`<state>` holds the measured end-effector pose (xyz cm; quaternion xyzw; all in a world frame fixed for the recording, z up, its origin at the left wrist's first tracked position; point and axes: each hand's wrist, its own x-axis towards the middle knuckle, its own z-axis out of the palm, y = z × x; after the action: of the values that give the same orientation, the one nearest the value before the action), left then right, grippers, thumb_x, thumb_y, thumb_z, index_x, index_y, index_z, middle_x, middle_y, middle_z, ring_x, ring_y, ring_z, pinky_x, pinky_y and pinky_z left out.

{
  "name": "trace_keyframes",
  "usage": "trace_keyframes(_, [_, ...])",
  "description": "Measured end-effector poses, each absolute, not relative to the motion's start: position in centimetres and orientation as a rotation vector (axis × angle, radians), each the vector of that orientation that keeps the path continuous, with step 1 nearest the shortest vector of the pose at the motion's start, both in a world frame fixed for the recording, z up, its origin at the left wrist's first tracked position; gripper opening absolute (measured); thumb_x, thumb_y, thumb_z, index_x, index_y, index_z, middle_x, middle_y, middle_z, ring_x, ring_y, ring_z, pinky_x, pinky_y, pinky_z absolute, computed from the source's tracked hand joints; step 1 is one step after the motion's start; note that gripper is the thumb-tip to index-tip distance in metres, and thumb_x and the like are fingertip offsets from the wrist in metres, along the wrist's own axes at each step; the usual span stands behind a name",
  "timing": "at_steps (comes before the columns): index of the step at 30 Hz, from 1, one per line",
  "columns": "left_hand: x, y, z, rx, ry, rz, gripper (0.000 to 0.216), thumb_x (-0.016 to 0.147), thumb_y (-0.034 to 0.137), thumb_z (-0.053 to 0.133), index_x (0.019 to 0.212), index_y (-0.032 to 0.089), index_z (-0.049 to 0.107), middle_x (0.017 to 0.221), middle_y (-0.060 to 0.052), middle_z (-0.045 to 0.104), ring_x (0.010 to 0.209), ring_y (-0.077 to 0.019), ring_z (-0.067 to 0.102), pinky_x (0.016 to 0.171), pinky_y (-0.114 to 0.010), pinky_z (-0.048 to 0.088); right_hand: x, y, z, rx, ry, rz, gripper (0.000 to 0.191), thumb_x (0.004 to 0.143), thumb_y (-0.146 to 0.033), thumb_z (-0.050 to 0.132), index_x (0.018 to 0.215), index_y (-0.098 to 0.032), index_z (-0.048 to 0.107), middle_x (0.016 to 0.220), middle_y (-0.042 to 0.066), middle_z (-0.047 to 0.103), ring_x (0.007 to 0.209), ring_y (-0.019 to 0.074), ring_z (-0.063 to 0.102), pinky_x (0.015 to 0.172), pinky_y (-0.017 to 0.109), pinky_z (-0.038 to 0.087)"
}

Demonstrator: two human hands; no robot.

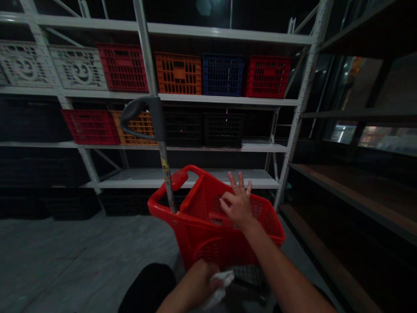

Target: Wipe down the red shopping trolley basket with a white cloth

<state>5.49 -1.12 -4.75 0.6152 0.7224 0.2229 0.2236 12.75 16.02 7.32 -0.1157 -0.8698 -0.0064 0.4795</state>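
A red plastic shopping cart (pixel 228 243) stands right in front of me, with perforated basket walls and a red handlebar. My left hand (pixel 203 280) is low beside its near wall, closed on a crumpled white cloth or tissue (pixel 223 282); which of the two, I cannot tell. Over the open basket is my right hand (pixel 239 204), thumb and index finger pinched together and the other fingers spread; nothing shows in the pinch. A metal pole (pixel 164 165) rises at the handlebar end, with a grey plastic grip (pixel 158 119) on it.
White metal shelving (pixel 221 99) spans the background, carrying red, orange, blue, black and white crates, including an orange crate (pixel 178 74) and a blue crate (pixel 223 74). Dark wooden shelves (pixel 355 191) border the right side. Grey floor (pixel 81 261) extends to the left.
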Motion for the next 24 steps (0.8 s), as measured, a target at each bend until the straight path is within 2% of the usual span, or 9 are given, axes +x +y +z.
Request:
trace_keyframes(4, [5.5, -1.3, -5.0, 1.687, 2.002, 0.682, 0.017, 0.075, 0.031, 0.051, 0.084, 0.022, 0.062, 0.086, 0.001, 0.066, 0.077, -0.0138, 0.057, 0.069, -0.021, 0.037, 12.5, 16.7, 6.3, -0.308, -2.141, 0.001, 0.011, 0.076, -0.021, 0.055, 0.066, -0.018, 0.059, 0.147, -0.003, 0.013, 0.134, 0.0297, -0.002, 0.097, 0.065, -0.002])
trace_keyframes(10, [5.5, -1.2, -4.8, 1.666, 2.032, 0.654, 0.021, 0.076, 0.036, 0.05, 0.088, 0.023, 0.061, 0.089, 0.0, 0.067, 0.081, -0.0148, 0.057, 0.072, -0.022, 0.038, 12.8, 17.1, 5.4, -0.341, -2.15, 0.014, 0.012, 0.076, -0.021, 0.054, 0.066, -0.018, 0.06, 0.147, -0.003, 0.015, 0.134, 0.0301, -0.002, 0.097, 0.066, -0.003])
trace_keyframes(16, [5.7, -0.5, -5.0, 1.639, 2.093, 0.658, 0.02, 0.076, 0.036, 0.049, 0.082, 0.022, 0.061, 0.084, -0.001, 0.066, 0.077, -0.0147, 0.056, 0.068, -0.023, 0.037, 13.0, 17.2, 5.3, -0.348, -2.175, 0.105, 0.014, 0.078, -0.023, 0.054, 0.066, -0.019, 0.06, 0.146, -0.003, 0.019, 0.134, 0.0289, 0.0, 0.097, 0.065, -0.001])
trace_keyframes(18, [5.5, 0.1, -5.1, 1.56, 2.146, 0.725, 0.024, 0.077, 0.039, 0.047, 0.077, 0.019, 0.061, 0.078, -0.001, 0.065, 0.072, -0.0142, 0.055, 0.065, -0.023, 0.036, 13.5, 16.8, 4.4, -0.338, -2.207, 0.234, 0.014, 0.08, -0.026, 0.053, 0.069, -0.02, 0.061, 0.144, -0.001, 0.025, 0.134, 0.0276, 0.006, 0.099, 0.063, 0.004])
trace_keyframes(20, [5.3, 0.6, -5.4, 1.426, 2.116, 0.887, 0.031, 0.077, 0.043, 0.046, 0.074, 0.016, 0.061, 0.074, -0.002, 0.064, 0.068, -0.014, 0.054, 0.062, -0.024, 0.037, 14.6, 15.9, 2.7, -0.276, -2.259, 0.462, 0.013, 0.081, -0.029, 0.053, 0.084, -0.022, 0.064, 0.141, 0.003, 0.032, 0.132, 0.025, 0.02, 0.102, 0.056, 0.015])
trace_keyframes(22, [5.3, 1.1, -5.8, 1.233, 1.941, 1.076, 0.038, 0.074, 0.049, 0.049, 0.075, 0.013, 0.062, 0.071, -0.003, 0.063, 0.063, -0.0133, 0.052, 0.058, -0.024, 0.037, 16.3, 14.7, 0.5, -0.166, -2.321, 0.74, 0.027, 0.079, -0.032, 0.057, 0.104, -0.024, 0.06, 0.135, 0.007, 0.041, 0.125, 0.0216, 0.036, 0.101, 0.044, 0.028])
trace_keyframes(24, [5.5, 1.2, -6.2, 1.007, 1.696, 1.187, 0.044, 0.068, 0.053, 0.056, 0.078, 0.011, 0.062, 0.067, -0.003, 0.062, 0.056, -0.0115, 0.05, 0.052, -0.023, 0.035, 18.4, 13.3, -1.7, -0.084, -2.372, 0.961, 0.043, 0.074, -0.035, 0.063, 0.114, -0.024, 0.055, 0.129, 0.008, 0.046, 0.117, 0.0191, 0.045, 0.097, 0.034, 0.036])
